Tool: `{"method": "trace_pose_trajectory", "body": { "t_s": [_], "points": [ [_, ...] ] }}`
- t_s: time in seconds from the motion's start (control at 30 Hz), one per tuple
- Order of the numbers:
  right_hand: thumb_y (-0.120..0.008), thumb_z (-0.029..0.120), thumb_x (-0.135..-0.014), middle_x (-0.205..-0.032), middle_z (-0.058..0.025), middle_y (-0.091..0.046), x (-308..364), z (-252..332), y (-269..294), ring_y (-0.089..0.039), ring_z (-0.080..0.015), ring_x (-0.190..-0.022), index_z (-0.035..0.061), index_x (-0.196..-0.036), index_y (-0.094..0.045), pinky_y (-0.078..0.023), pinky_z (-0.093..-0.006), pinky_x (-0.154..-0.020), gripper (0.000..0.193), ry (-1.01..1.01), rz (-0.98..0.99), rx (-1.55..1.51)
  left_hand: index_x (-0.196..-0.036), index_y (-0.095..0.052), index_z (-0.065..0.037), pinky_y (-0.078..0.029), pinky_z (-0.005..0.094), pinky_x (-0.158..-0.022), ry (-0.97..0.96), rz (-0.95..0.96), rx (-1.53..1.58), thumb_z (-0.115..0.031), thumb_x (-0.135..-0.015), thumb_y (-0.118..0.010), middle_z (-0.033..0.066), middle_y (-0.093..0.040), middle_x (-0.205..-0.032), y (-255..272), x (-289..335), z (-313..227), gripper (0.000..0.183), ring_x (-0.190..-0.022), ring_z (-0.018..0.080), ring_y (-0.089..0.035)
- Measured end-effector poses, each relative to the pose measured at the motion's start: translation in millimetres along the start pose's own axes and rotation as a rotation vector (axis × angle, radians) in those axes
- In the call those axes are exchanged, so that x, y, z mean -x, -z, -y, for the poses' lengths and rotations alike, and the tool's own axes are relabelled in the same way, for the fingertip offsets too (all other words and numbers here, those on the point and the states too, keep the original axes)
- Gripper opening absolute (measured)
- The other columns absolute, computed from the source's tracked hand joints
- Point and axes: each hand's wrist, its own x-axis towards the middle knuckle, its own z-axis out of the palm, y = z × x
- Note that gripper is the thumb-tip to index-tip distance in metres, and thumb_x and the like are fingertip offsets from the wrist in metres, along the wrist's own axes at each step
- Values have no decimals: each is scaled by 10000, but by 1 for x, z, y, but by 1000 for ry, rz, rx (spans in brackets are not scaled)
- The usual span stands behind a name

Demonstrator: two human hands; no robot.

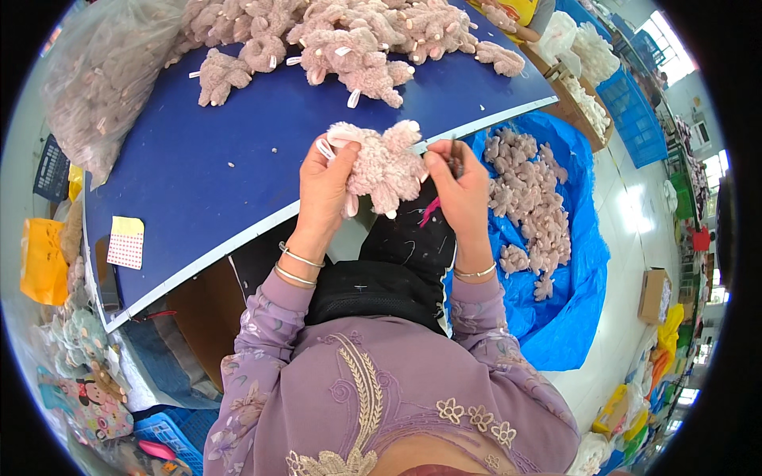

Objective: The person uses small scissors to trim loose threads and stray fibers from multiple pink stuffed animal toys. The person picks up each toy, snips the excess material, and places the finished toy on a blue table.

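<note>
My left hand [325, 186] grips a small fluffy pink plush toy [385, 170] above the near edge of the table, thumb pressed on it. White tips and a white label loop show on the toy. Close by its right side, my right hand [460, 186] is closed, with thumb and forefinger pinched at the toy's edge. Within its fingers sits a small dark metal tool [456, 161], mostly hidden, so its kind is unclear. A bright pink strip [430, 212] hangs just below that hand.
The blue table [214, 166] carries a heap of similar plush toys [349, 47] at its far side. A clear bag of toys [103, 79] stands far left. At right, a blue sheet-lined container [571, 317] holds more toys. A dotted card [125, 242] lies on the left; another person's arm [536, 24] shows far right.
</note>
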Motion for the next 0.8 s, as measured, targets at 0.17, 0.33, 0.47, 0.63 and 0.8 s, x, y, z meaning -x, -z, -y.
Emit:
{"method": "trace_pose_trajectory", "body": {
  "t_s": [0.17,0.33,0.47,0.63,0.8],
  "points": [
    [-675,59,-830,-768,-31,-563,3,39,-5,-520,-89,-629,4,-924,-641,-407,-228,-586,114,114,255,280,-1080,-564,-25,-500,239,-722,-63,-12,-61,-67,-910,-617,26,-622,-952,-4,1,-3,183,-818,76,-595],
    [-645,73,-863,-740,0,-546,-5,17,-11,-521,-102,-671,-4,-892,-623,-429,-260,-596,85,115,231,193,-1072,-571,-25,-501,238,-730,-61,8,-89,-65,-909,-617,28,-624,-951,-9,7,-8,174,-829,77,-598],
    [-571,88,-931,-693,32,-499,-4,13,10,-388,-10,-565,2,-897,-584,-316,-163,-506,93,-216,238,-505,-1063,-574,-29,-503,240,-728,-47,0,-51,-70,-911,-615,28,-626,-947,-1,5,-7,163,-825,78,-600],
    [-626,71,-892,-781,5,-581,0,25,2,-518,-65,-718,-24,-900,-599,-440,-226,-652,99,-44,280,34,-1054,-576,-32,-504,242,-724,-32,9,-30,-75,-914,-610,28,-629,-945,-1,3,-4,150,-816,80,-603],
    [-639,95,-881,-786,-17,-589,-3,15,-9,-518,-79,-694,-14,-894,-603,-440,-243,-631,116,41,295,142,-1038,-579,-37,-504,247,-716,-32,14,-40,-76,-924,-592,44,-642,-954,-7,7,-4,121,-811,97,-617]
  ]
}}
